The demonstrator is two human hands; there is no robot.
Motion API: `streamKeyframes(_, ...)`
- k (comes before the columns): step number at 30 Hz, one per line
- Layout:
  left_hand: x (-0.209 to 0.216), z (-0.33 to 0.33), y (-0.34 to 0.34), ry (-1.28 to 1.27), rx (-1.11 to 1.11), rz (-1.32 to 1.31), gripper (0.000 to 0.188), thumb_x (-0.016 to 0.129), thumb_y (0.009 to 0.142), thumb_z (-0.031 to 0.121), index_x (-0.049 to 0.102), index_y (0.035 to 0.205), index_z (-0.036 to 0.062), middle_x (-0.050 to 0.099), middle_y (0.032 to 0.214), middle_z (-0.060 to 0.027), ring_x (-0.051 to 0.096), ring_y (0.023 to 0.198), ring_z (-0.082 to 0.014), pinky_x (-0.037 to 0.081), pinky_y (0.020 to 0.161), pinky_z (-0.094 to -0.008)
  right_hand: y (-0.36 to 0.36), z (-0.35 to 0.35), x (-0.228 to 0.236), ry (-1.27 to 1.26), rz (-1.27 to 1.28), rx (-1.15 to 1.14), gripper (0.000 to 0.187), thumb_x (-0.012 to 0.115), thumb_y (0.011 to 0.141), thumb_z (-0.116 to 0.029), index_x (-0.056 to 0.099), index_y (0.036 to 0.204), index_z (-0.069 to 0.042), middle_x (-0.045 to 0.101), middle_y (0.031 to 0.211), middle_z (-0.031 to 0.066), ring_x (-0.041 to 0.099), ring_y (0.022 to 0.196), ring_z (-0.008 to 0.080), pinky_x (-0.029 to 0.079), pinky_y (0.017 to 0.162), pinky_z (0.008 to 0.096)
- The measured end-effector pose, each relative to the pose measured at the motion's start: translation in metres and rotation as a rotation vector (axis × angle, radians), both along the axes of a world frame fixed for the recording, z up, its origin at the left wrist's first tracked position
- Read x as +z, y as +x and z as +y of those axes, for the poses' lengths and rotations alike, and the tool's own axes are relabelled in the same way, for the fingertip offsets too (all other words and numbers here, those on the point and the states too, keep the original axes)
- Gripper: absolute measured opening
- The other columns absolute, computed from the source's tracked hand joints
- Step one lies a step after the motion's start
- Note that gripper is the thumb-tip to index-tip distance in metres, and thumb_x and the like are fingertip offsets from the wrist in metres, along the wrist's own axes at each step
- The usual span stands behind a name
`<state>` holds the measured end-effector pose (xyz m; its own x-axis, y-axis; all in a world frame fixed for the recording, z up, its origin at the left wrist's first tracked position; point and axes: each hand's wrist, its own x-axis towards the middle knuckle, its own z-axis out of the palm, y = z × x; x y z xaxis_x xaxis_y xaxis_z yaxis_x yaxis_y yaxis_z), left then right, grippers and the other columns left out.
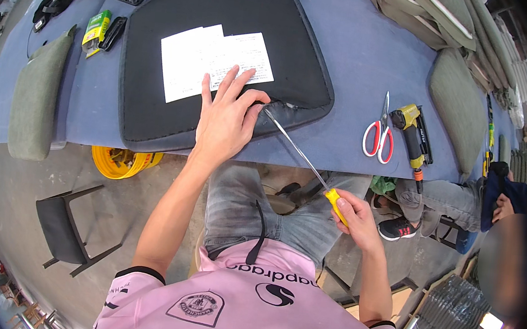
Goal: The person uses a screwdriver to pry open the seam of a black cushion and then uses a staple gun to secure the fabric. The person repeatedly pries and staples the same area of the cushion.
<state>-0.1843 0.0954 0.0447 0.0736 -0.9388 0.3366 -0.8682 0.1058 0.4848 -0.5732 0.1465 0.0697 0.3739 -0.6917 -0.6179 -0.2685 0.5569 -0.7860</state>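
A black seat cushion [227, 16] lies underside up on the blue table, with white paper sheets [187, 63] on top. My left hand [227, 116] rests on it, several fingers spread over the sheets. Its thumb and bent index finger pinch the cushion's near right edge, where the black cover is wrinkled. My right hand [357, 219] is wrapped round the yellow handle of a screwdriver [297, 149]. The long metal shaft slants up and left, its tip at the wrinkled edge beside my left index finger. The exact contact at the tip is hidden.
Red-handled scissors [379, 135] and a yellow-black air stapler [413, 135] lie on the right. Grey-green cushions [455, 111] [43, 93] flank the table [364, 59]. A green-yellow packet [96, 31] lies left. Below are a yellow bucket [119, 163] and black chair part [64, 227]. Another person [452, 207] sits right.
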Motion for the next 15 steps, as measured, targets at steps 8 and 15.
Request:
streamKeyframes(8, -0.001, 0.003, 0.004, -0.095, -0.035, 0.048, 0.02, 0.079, 0.103, 0.013, 0.082, 0.121, 0.0198, 0.069, 0.164, -0.0079, 0.052, 0.166, -0.0386, 0.018, 0.141, -0.0744, 0.002, -0.009, 0.009, 0.152, -0.041, 0.033, 0.047, 0.062, 0.126, -0.041, 0.074, 0.15, -0.002, 0.061, 0.085, -0.0024, 0.045, 0.063, 0.0039, 0.036, 0.056, 0.0234)
streamKeyframes(15, -0.006, 0.053, -0.018, -0.169, 0.008, -0.063, 0.046, 0.084, 0.093, 0.016, 0.08, 0.139, 0.0149, 0.065, 0.171, -0.0104, 0.053, 0.165, -0.0373, 0.018, 0.14, -0.0755, -0.001, -0.019, 0.019, 0.162, -0.049, 0.064, 0.049, 0.056, 0.128, -0.043, 0.071, 0.148, -0.001, 0.057, 0.082, -0.0011, 0.038, 0.058, 0.004, 0.029, 0.052, 0.0243)
